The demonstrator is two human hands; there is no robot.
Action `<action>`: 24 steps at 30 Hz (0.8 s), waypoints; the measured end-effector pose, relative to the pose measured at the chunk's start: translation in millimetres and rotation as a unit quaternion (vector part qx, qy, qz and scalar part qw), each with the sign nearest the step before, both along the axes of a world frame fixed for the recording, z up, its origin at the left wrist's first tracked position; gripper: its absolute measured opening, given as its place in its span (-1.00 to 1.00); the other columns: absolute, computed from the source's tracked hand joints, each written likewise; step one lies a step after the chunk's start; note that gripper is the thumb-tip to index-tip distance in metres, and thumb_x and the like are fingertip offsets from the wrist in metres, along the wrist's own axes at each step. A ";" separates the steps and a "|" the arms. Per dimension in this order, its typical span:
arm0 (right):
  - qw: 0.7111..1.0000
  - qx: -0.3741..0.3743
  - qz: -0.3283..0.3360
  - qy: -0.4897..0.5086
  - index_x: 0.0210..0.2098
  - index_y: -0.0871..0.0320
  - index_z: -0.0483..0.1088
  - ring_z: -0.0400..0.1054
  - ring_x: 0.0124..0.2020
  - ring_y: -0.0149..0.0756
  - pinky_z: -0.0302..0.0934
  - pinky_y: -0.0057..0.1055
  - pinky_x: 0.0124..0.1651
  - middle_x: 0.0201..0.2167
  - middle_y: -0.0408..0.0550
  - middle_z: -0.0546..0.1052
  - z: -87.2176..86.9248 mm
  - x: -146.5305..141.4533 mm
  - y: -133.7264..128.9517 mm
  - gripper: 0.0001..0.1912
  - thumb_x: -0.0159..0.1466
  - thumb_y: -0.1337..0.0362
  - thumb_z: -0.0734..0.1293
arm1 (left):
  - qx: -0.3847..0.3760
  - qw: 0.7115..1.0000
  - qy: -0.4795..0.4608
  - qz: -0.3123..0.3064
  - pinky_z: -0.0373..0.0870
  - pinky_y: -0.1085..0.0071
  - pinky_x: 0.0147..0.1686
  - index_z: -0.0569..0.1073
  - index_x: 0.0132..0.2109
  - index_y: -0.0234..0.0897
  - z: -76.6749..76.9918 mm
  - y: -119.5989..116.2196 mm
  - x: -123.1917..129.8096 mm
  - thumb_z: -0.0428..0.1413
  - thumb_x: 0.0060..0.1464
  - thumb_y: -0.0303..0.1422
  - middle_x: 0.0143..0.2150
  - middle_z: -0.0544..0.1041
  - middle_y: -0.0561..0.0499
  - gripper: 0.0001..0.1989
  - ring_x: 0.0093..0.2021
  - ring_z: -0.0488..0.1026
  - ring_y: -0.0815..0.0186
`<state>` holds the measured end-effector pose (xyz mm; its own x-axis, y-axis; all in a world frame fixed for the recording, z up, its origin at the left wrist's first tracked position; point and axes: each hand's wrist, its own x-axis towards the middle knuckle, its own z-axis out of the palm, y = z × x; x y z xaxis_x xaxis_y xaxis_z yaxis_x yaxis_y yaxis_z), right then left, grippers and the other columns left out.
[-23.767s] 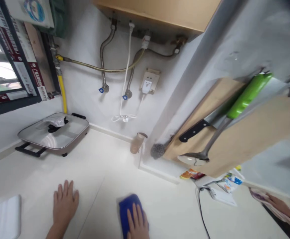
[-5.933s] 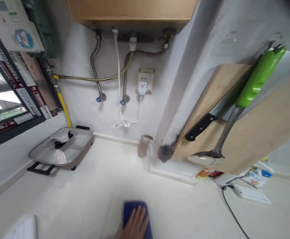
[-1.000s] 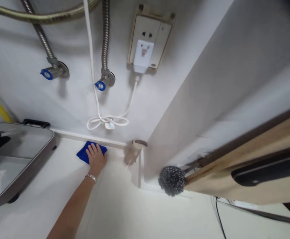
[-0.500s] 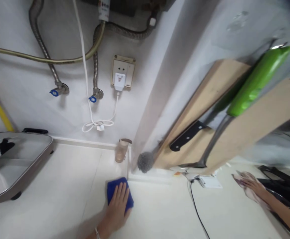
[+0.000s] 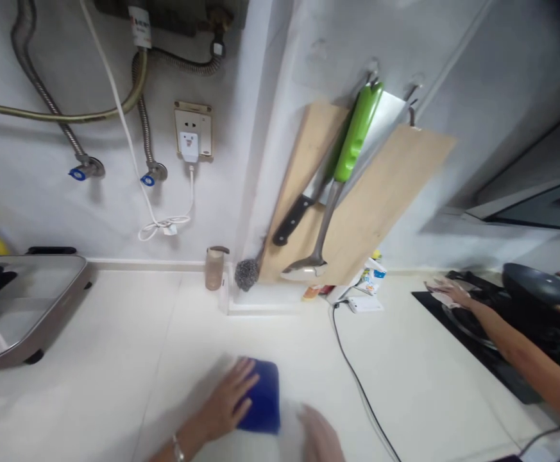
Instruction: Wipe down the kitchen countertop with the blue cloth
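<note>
A folded blue cloth lies on the white countertop near the bottom middle. My left hand, with a light bracelet at the wrist, rests over the cloth's left edge, its fingers stretched out and apart. To the right of the cloth, my right hand enters from the bottom edge, smeared by motion. Its fingers cannot be made out, and it appears apart from the cloth.
A co-worker's hand presses a pale cloth on the black stove, beside a wok. An electric pan stands left. Cutting boards, a knife and a green-handled ladle hang on the wall. A black cable crosses the counter.
My left hand and the blue cloth have moved right and nearer to me. My right hand has come into view. The camera has turned right, and the co-worker's hand is now over the stove.
</note>
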<state>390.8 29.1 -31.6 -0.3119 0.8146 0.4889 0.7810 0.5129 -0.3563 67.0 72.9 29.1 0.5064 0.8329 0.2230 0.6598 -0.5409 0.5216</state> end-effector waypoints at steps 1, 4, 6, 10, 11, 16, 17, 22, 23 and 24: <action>1.000 0.011 0.023 -0.001 0.21 0.01 0.31 0.38 0.16 -0.06 0.43 -0.09 0.09 0.18 0.06 0.44 6.9 -16.4 9.5 -0.47 0.26 0.34 0.15 | 0.007 0.997 -0.011 0.071 0.10 0.08 0.39 0.07 0.41 -0.10 -2.7 -1.2 -17.0 -0.19 0.35 -0.31 0.47 0.04 -0.07 -0.48 0.46 -0.11 0.19; 0.998 -0.028 0.053 0.006 0.29 0.16 0.19 0.11 0.36 -0.04 0.19 0.01 0.31 0.34 0.13 0.24 30.2 -81.2 37.5 -0.44 0.30 0.39 0.08 | 0.026 0.963 -0.016 0.268 0.09 0.06 0.39 0.19 0.36 -0.25 -17.6 -13.1 -75.0 -0.23 0.35 -0.25 0.42 0.15 -0.14 -0.49 0.45 -0.05 0.18; 0.996 -0.064 0.067 -0.019 0.32 0.19 0.15 -0.07 0.43 0.05 0.01 0.15 0.39 0.40 0.14 0.14 41.7 -122.0 50.3 -0.42 0.31 0.38 0.10 | 0.032 0.930 0.011 0.367 0.04 0.02 0.40 0.24 0.33 -0.37 -29.1 -29.1 -110.8 -0.24 0.33 -0.17 0.42 0.16 -0.23 -0.43 0.46 -0.09 0.11; 0.979 -0.144 0.097 -0.105 0.38 0.15 0.07 -0.21 0.45 0.25 -0.21 0.31 0.40 0.44 0.15 0.03 46.6 -154.0 54.8 -0.36 0.33 0.22 0.19 | 0.006 0.858 0.093 0.505 -0.05 -0.15 0.37 0.28 0.30 -0.51 -41.1 -67.8 -152.2 -0.31 0.26 -0.06 0.42 0.07 -0.43 -0.28 0.46 -0.19 -0.13; 0.976 -0.152 0.102 -0.117 0.40 0.13 0.04 -0.23 0.45 0.25 -0.22 0.30 0.40 0.45 0.14 0.00 45.3 -150.1 52.4 -0.34 0.34 0.20 0.19 | -0.007 0.842 0.107 0.529 -0.06 -0.19 0.36 0.27 0.32 -0.46 -40.8 -75.2 -155.2 -0.32 0.26 -0.04 0.43 0.04 -0.42 -0.27 0.46 -0.20 -0.17; 0.974 -0.138 0.112 -0.144 0.42 -0.03 -0.04 -0.21 0.46 0.08 -0.14 0.17 0.43 0.47 -0.05 -0.04 37.0 -89.9 37.0 -0.34 0.35 0.24 0.16 | -0.025 0.815 0.138 0.562 -0.10 -0.17 0.36 0.18 0.38 -0.33 -28.2 -87.5 -144.2 -0.35 0.26 -0.02 0.45 0.00 -0.36 -0.28 0.46 -0.18 -0.16; 0.975 -0.130 0.100 -0.150 0.42 -0.04 -0.03 -0.19 0.46 0.06 -0.13 0.16 0.42 0.47 -0.06 -0.02 35.1 -74.4 35.1 -0.34 0.35 0.26 0.16 | -0.018 0.814 0.141 0.564 -0.11 -0.16 0.36 0.17 0.38 -0.34 -25.5 -87.0 -140.7 -0.36 0.26 -0.03 0.45 0.01 -0.37 -0.28 0.46 -0.18 -0.16; 0.980 -0.070 -0.023 -0.185 0.41 0.02 0.00 -0.14 0.45 -0.03 -0.09 0.12 0.41 0.45 -0.06 0.05 17.8 -4.9 35.9 -0.36 0.34 0.35 0.08 | 0.030 0.823 0.138 0.551 -0.11 -0.15 0.35 0.14 0.39 -0.37 -20.8 -87.0 -132.3 -0.37 0.30 -0.06 0.43 0.02 -0.42 -0.30 0.47 -0.24 -0.16; 0.979 -0.059 -0.046 -0.190 0.41 0.02 0.00 -0.12 0.45 -0.04 -0.08 0.10 0.41 0.44 -0.07 0.06 13.1 4.5 38.4 -0.36 0.35 0.34 0.07 | 0.033 0.824 0.135 0.550 -0.10 -0.16 0.35 0.13 0.39 -0.38 -21.3 -87.6 -132.5 -0.37 0.30 -0.07 0.42 0.02 -0.43 -0.31 0.47 -0.24 -0.17; 0.977 -0.051 -0.066 -0.195 0.41 0.01 0.00 -0.11 0.45 -0.05 -0.08 0.08 0.41 0.44 -0.07 0.07 8.5 11.5 42.0 -0.37 0.35 0.34 0.07 | 0.036 0.824 0.133 0.549 -0.09 -0.16 0.34 0.14 0.39 -0.39 -21.9 -88.1 -133.1 -0.37 0.30 -0.07 0.42 0.02 -0.43 -0.31 0.46 -0.24 -0.17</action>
<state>402.3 71.2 -23.1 -0.3482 0.8984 0.2678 0.9242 0.3767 -0.0623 -66.1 -15.1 7.2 -0.5059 0.8109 0.2942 0.8577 0.4366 0.2716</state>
